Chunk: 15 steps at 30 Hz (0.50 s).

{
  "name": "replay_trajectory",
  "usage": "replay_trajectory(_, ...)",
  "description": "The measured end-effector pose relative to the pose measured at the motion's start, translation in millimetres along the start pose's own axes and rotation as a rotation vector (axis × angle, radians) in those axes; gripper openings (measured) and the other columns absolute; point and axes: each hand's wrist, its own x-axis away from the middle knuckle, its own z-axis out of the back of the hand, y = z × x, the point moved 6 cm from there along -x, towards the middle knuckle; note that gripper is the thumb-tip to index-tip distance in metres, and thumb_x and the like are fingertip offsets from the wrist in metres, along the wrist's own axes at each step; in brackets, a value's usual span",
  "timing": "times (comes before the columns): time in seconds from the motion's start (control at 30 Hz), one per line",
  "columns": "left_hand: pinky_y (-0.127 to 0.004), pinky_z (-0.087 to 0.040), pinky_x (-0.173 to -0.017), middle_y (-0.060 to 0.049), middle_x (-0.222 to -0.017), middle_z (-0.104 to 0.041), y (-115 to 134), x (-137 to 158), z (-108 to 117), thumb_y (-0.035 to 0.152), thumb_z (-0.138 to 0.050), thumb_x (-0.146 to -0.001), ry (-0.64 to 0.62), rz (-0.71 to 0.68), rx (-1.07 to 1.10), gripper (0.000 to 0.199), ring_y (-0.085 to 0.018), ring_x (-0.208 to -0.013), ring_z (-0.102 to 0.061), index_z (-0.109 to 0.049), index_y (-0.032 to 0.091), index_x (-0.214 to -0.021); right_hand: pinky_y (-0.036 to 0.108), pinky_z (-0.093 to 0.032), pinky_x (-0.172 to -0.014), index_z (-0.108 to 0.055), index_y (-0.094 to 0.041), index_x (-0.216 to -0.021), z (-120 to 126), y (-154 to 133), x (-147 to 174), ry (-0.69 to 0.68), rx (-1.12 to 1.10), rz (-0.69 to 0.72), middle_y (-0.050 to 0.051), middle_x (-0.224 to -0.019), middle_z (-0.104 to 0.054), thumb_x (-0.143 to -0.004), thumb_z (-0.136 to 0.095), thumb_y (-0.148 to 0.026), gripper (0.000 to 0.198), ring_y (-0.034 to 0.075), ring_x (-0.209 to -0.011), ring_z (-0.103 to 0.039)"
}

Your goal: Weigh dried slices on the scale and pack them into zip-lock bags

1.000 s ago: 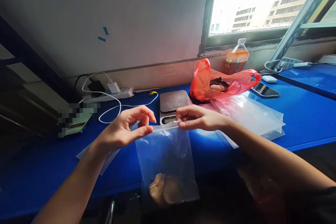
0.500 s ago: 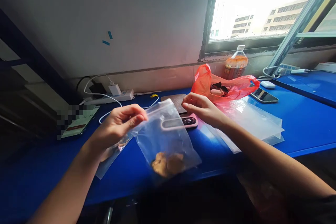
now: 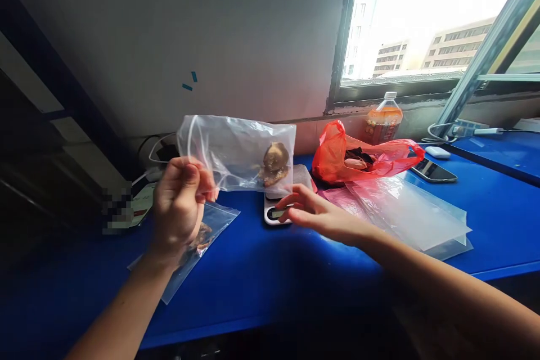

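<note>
My left hand [image 3: 181, 197] is closed on one end of a clear zip bag [image 3: 236, 149], which stretches sideways above the table. At the bag's far right end lie brown, wrinkled pieces [image 3: 276, 160] that look like dried mushrooms. My right hand [image 3: 314, 211] has its fingers apart just below the bag's lower right corner; whether the fingertips touch it, I cannot tell. Behind and below that hand is a small digital scale [image 3: 272, 215], partly covered by the bag and fingers. A second zip bag [image 3: 219, 215] with brown pieces lies under my left wrist.
A red plastic bag [image 3: 329, 160] with dark pieces in it stands at the back. Flat clear bags [image 3: 426, 219] lie stacked to its right front. A phone [image 3: 434, 170], a white case [image 3: 437, 152] and a drink bottle [image 3: 387, 115] are farther back on the blue table [image 3: 320, 287].
The zip bag has swung up from hanging down to lying sideways in my left hand, its contents now at the right. My right hand has lowered and spread its fingers.
</note>
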Motion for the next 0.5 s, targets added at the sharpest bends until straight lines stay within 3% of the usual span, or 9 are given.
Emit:
replay_trajectory(0.1, -0.023, -0.043, -0.046, 0.004, -0.057, -0.056, -5, 4, -7, 0.039, -0.069, -0.084, -0.110, -0.018, -0.049, 0.022, -0.010, -0.046, -0.049, -0.057, 0.022, -0.081, 0.036, -0.052, -0.086, -0.050, -0.029, -0.119, -8, -6, 3, -0.008, -0.069, 0.053, 0.005, -0.121, -0.062, -0.080, -0.070, -0.045, 0.047, 0.020, -0.105, -0.064)
replay_trajectory(0.23, -0.023, -0.049, -0.053, 0.004, -0.060, -0.060, -3, 11, -15, 0.034, -0.063, -0.090, -0.286, -0.058, -0.219, 0.016, -0.010, -0.050, -0.055, -0.058, 0.021, -0.083, 0.031, -0.054, -0.075, -0.054, -0.021, -0.101, 6, -15, 6, 0.099, -0.166, 0.169, 0.004, -0.100, -0.067, -0.078, -0.074, -0.040, 0.036, 0.016, -0.085, -0.068)
replay_trajectory(0.37, -0.021, -0.050, -0.054, 0.004, -0.061, -0.060, 4, 18, -21, 0.025, -0.057, -0.093, -0.438, -0.151, -0.360, 0.009, -0.009, -0.053, -0.057, -0.060, 0.022, -0.085, 0.030, -0.055, -0.075, -0.057, -0.021, -0.091, 22, -28, 26, 0.226, -0.052, 0.279, 0.001, -0.088, -0.067, -0.077, -0.075, -0.035, 0.027, 0.015, -0.083, -0.067)
replay_trajectory(0.5, -0.023, -0.053, -0.061, -0.001, -0.084, -0.067, -1, 26, -31, 0.021, -0.058, -0.091, -0.569, -0.233, -0.510, 0.007, -0.011, -0.066, -0.063, -0.063, 0.022, -0.097, 0.038, -0.059, -0.076, -0.064, -0.021, -0.088, 52, -48, 65, 0.413, 0.171, 0.321, 0.005, -0.087, -0.071, -0.076, -0.075, -0.035, 0.021, 0.019, -0.078, -0.070)
